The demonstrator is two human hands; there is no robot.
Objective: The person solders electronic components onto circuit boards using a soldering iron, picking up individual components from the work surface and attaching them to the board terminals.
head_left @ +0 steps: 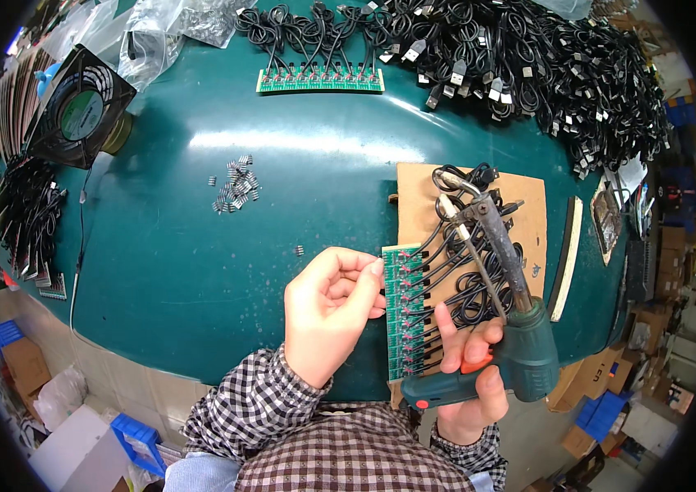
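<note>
My right hand (471,394) is wrapped round the dark green handle of a soldering gun (532,353) with an orange-red trigger. Its metal barrel and thin feed tube point up and away over the cables. At its left lies a green circuit board strip (404,328) with black cables (479,295) wired along its right side. My left hand (332,312) pinches thumb and forefinger together at the strip's upper left edge; anything between the fingertips is too small to make out. Close by are a single small metal-pinned connector (299,250) and a loose pile of connectors (237,187).
A cardboard sheet (524,184) lies under the cables. At the back are another wired board strip (319,80) and a large heap of black USB cables (528,66). A fan (81,111) stands at the left, above bundled cables (28,213). A pale curved strip (565,258) lies right.
</note>
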